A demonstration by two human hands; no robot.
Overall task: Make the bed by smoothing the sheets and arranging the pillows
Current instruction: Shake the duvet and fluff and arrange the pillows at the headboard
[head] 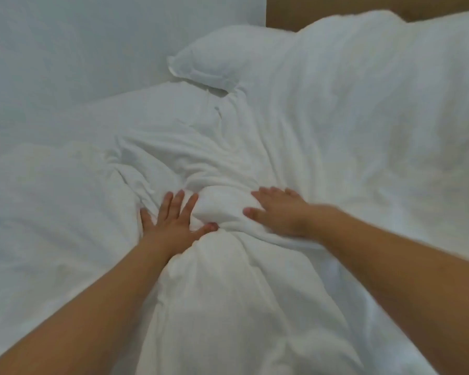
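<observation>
A white duvet [228, 293] lies bunched and wrinkled across the middle of the bed. My left hand [171, 220] presses flat on it with fingers spread, thumb tucked against a raised fold [220, 209]. My right hand [279, 212] lies flat on the other side of that fold, fingers straight and pointing left. A white pillow [228, 58] lies at the top centre, partly under the duvet. A second large pillow or puffed mound [390, 77] fills the upper right.
A white wall [92, 44] runs along the bed's left side. A brown headboard [322, 9] shows at the top right. The smoother white sheet [38, 198] spreads to the left of the bunched duvet.
</observation>
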